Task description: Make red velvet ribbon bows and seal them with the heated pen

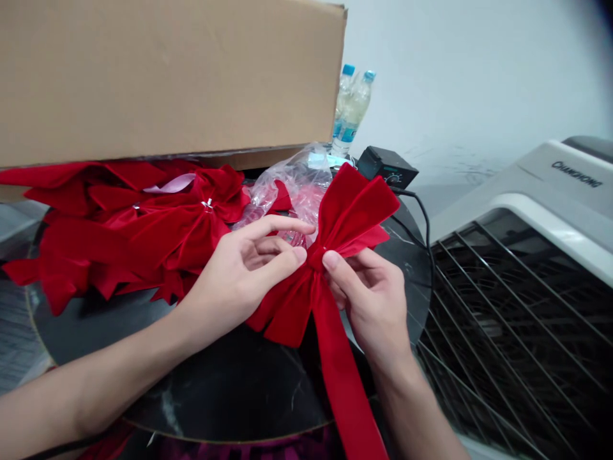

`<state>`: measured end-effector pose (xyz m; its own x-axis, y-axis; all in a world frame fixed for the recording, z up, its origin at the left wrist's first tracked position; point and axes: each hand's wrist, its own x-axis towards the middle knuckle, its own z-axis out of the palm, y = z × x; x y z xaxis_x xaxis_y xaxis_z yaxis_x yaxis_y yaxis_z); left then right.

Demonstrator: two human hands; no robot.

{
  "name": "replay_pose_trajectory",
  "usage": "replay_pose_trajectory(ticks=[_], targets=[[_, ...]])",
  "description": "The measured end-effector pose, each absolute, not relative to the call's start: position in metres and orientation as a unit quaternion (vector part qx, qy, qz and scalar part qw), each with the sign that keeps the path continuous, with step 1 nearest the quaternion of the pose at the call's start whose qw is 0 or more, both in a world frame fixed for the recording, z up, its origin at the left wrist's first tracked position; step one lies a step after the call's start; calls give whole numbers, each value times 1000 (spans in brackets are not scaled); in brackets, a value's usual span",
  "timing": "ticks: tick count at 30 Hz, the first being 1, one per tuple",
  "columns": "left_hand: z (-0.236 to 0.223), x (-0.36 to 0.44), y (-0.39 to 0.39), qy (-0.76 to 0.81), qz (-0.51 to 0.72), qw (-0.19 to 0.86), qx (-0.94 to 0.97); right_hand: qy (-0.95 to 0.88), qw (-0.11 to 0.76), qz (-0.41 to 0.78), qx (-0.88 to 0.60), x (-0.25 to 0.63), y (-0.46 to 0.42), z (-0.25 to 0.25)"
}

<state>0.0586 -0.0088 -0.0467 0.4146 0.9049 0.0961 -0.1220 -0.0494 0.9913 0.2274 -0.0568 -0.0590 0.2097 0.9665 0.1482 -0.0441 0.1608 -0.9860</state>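
A red velvet bow (357,207) is held up over the round table, its loops fanned out above and below the centre knot. One long red ribbon tail (342,370) hangs down from it toward me. My right hand (371,287) pinches the bow at the knot, thumb in front and the other fingers behind, partly hidden. Beside the knot on its left is my left hand (253,262), with index finger and thumb apart and the other fingers curled. Its thumb tip is at the edge of the bow; nothing shows between the fingertips.
Several red bows (143,236) are piled on the dark marbled table (230,396). Behind are a clear plastic bag (272,185), a large cardboard box (172,76), two bottles (354,108) and a black device (387,167) with a cable. A white air cooler (541,198) stands at right.
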Motion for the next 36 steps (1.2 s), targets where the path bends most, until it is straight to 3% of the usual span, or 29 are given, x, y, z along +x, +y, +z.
replay_pose_trajectory(ticks=[8, 18, 25, 36], targets=[[-51, 60, -4, 351, 394, 671, 520, -499, 553, 449, -494, 240, -57, -61], [-55, 57, -1, 304, 369, 675, 562, -503, 542, 456, -496, 250, -64, -63], [-51, 61, -10, 323, 377, 645, 580, -511, 540, 395, -540, 243, -67, -60], [-49, 60, -15, 318, 391, 519, 690, -477, 532, 492, -498, 251, -61, -56]])
